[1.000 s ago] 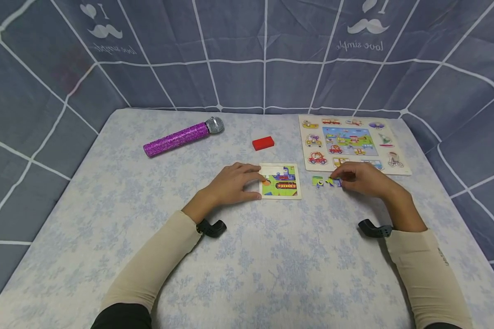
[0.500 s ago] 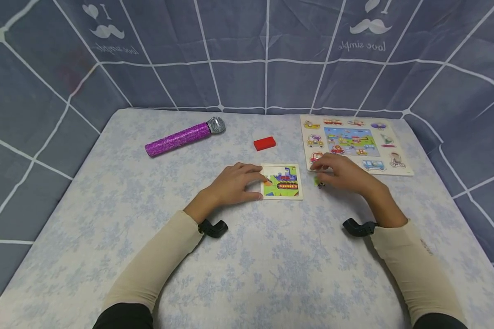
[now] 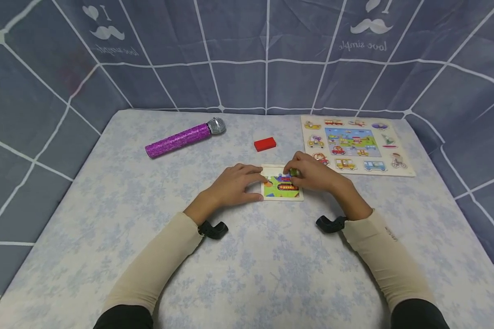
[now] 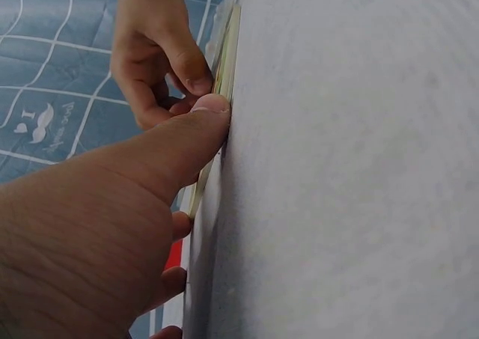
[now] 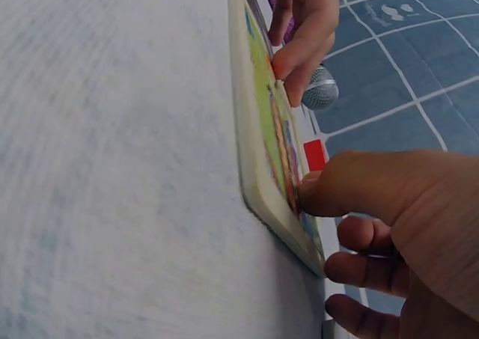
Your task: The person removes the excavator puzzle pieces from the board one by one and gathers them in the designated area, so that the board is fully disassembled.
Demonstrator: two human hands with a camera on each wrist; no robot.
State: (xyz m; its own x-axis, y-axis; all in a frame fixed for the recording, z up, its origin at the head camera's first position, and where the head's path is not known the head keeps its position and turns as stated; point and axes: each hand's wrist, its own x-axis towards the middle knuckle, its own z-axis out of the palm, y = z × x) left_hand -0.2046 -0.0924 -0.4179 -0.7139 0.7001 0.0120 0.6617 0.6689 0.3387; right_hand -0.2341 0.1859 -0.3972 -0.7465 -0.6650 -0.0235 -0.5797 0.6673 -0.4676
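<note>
A small jigsaw puzzle in a pale wooden tray (image 3: 282,198) lies flat in the middle of the table, with a tracked vehicle on its green picture. My left hand (image 3: 235,184) holds the tray at its left side: the thumb is at the near corner, the other fingers on the far part. At the tray's upper right my right hand (image 3: 313,173) pinches a green puzzle piece (image 3: 294,172) between thumb and fingers, mostly hidden beneath them. In the right wrist view, the right thumb (image 5: 318,193) is over the puzzle's right part.
Behind the tray lies a red block (image 3: 265,144). A glittery purple microphone (image 3: 179,140) rests further left. At the back right is a larger wooden puzzle board (image 3: 399,146) with vehicle pictures, just beyond the right hand. A grey-blue checked curtain (image 3: 238,87) stands behind the table.
My right hand has moved left from beside the larger board to the tray, bringing the green puzzle piece. The two pieces seen earlier on the table there are gone. My left hand stays put.
</note>
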